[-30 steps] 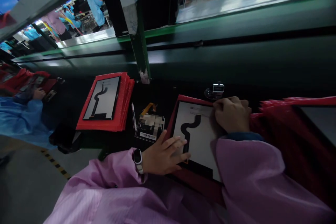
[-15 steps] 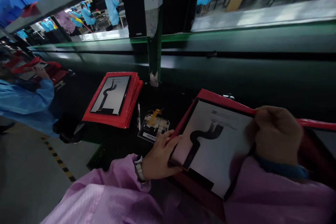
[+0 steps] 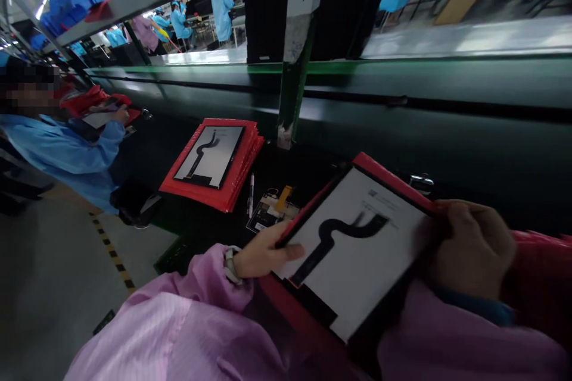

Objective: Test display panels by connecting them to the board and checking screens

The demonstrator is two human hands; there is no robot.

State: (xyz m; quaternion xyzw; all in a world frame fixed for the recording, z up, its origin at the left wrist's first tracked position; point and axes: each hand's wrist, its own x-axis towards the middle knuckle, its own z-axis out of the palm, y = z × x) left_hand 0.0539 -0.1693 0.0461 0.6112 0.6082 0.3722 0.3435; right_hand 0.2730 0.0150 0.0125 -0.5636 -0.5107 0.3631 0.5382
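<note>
A display panel (image 3: 357, 262) with a white back and a curved black flex cable lies tilted on red wrapping (image 3: 379, 169) in front of me. My left hand (image 3: 263, 252) grips the panel's left edge, its thumb on top and the fingers hidden below. At the upper right corner, my right hand (image 3: 476, 244) is closed with bent fingers on the edge of the red wrapping; its fingertips are partly in shadow. Just beyond my left hand lies a small circuit assembly (image 3: 272, 209) with an orange flex strip, beside a white pen (image 3: 251, 195).
A stack of red wrapping (image 3: 243, 175) with another display panel (image 3: 210, 155) on it sits to the left. A green-edged metal post (image 3: 292, 95) rises behind the bench. More red wrapping (image 3: 540, 268) lies at right. A co-worker in a blue smock (image 3: 67, 143) works at far left.
My view has swung left. My left hand now has its thumb over the panel's edge, where its fingers were spread at the side. The right hand still holds the upper right corner.
</note>
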